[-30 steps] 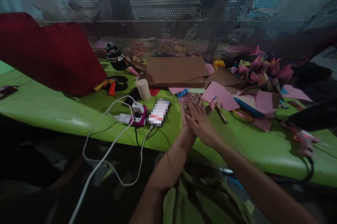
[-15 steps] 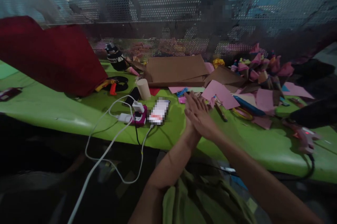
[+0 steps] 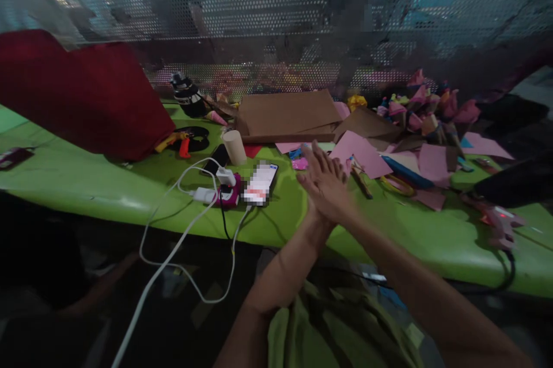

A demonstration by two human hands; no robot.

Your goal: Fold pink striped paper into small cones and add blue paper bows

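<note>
My right hand lies flat, palm down, across my left hand, palm against palm, fingers stretched out. Nothing shows between them. Most of the left hand is hidden under the right. They hover over the green table, just right of a lit phone and in front of a pink paper sheet.
A pink power strip with white cables sits left of the phone, with a paper tube behind. Brown cardboard, a pile of folded paper pieces, a dark red cloth and a glue gun are on the table.
My pressed hands have slid against each other and drifted slightly right and up; the right hand's fingers now angle more to the upper left.
</note>
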